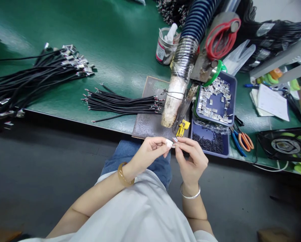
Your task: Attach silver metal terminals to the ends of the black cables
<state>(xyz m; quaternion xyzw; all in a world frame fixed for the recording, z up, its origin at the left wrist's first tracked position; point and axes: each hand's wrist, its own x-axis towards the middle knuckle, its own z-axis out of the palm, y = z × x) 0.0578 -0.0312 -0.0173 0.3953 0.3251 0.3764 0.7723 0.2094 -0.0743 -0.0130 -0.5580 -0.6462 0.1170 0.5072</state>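
My left hand (153, 148) and my right hand (192, 156) meet fingertip to fingertip just in front of the bench edge. Both are closed in a pinch. A small silvery metal connector (174, 139) shows at the right fingertips, with a bit of red by it. White tape (168, 143) wraps a left fingertip. Whatever the left fingers pinch is too small and covered to name. Just beyond the hands is a yellow clip-like tool (183, 128). A row of short black cables (120, 103) with stripped ends lies on the bench to the left.
A hose nozzle (174, 104) hangs over a dark board (147, 126). To its right sit a tray of metal connectors (233, 97) and a tray of small black parts (223, 152). Pliers (237, 143) and a fan (282, 146) lie farther right. Finished-looking cables (49, 72) spread at left.
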